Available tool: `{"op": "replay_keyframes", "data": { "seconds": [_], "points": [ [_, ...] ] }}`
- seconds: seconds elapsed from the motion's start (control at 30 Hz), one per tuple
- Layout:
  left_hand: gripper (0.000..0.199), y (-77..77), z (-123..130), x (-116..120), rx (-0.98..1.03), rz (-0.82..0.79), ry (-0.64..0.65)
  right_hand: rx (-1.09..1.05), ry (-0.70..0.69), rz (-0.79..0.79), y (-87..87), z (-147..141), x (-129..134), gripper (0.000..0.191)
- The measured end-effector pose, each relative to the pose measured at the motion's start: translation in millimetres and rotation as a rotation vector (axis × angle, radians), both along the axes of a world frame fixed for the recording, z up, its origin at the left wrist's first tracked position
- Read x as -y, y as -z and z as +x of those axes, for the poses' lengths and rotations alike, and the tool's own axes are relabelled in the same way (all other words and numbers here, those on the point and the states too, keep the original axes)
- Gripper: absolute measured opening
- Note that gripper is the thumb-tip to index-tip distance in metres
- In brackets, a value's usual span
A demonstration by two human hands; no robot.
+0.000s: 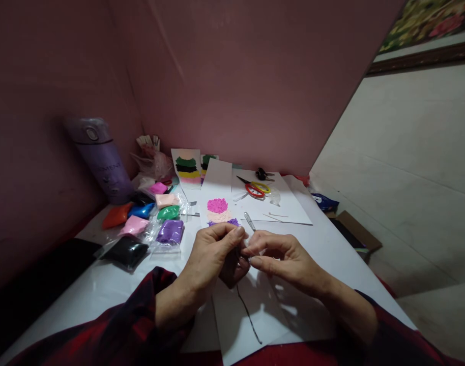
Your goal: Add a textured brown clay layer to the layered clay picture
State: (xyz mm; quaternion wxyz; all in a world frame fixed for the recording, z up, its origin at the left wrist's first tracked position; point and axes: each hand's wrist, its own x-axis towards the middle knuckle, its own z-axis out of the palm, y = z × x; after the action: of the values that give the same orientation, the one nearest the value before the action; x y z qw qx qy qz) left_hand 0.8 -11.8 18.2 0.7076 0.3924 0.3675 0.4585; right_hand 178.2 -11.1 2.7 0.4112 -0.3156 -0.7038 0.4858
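My left hand (213, 254) and my right hand (284, 256) meet over the middle of the table, fingers pinched. Between them is a small clear plastic bag; a dark brown lump (234, 269) hangs from it beneath my left fingers. Thumb and forefinger of each hand grip the plastic near its top. Below the hands, a white card (242, 320) carries a thin dark curved line (249, 315). Just beyond my fingers, pink, peach and purple textured patches (218, 206) lie on white paper, partly hidden by the hands.
Bagged clay packets (170, 232) in several colours lie on the left, before a purple bottle (103, 162). Scissors (256, 189), keys (263, 175) and thin sticks (276, 216) rest on paper at the back. An open cardboard box (354, 234) stands beyond the table's right edge.
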Motion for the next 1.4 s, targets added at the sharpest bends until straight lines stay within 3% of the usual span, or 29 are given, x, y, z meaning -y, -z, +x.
{"op": "replay_keyframes", "data": {
  "seconds": [0.13,0.37,0.53,0.83,0.93,1.17,1.4],
  "points": [
    [0.035,0.7,-0.7,0.9,0.007,0.007,-0.032,-0.055,0.051,-0.011,0.9,-2.6,2.9,0.012],
    [0.029,0.2,-2.4,-0.2,0.000,0.069,-0.090,-0.256,0.164,-0.162,0.6,-10.8,8.2,0.010],
    [0.030,1.1,-1.3,-2.4,0.020,0.063,-0.086,-0.197,0.163,-0.200,-1.5,-9.6,6.0,0.018],
    [0.031,2.4,0.9,0.6,0.013,0.049,-0.062,-0.005,0.141,0.020,1.5,-7.2,5.1,0.002],
    [0.032,3.6,1.6,-0.8,0.016,0.034,-0.062,-0.016,0.158,0.021,2.6,-8.6,6.3,0.003],
    [0.028,7.1,1.3,-3.2,0.008,0.077,-0.103,-0.196,0.286,-0.141,7.3,-13.3,9.8,0.012],
    [0.028,4.0,2.3,0.5,0.069,0.055,-0.080,-0.108,0.260,0.023,3.8,-11.7,8.0,0.009]
  ]
}}
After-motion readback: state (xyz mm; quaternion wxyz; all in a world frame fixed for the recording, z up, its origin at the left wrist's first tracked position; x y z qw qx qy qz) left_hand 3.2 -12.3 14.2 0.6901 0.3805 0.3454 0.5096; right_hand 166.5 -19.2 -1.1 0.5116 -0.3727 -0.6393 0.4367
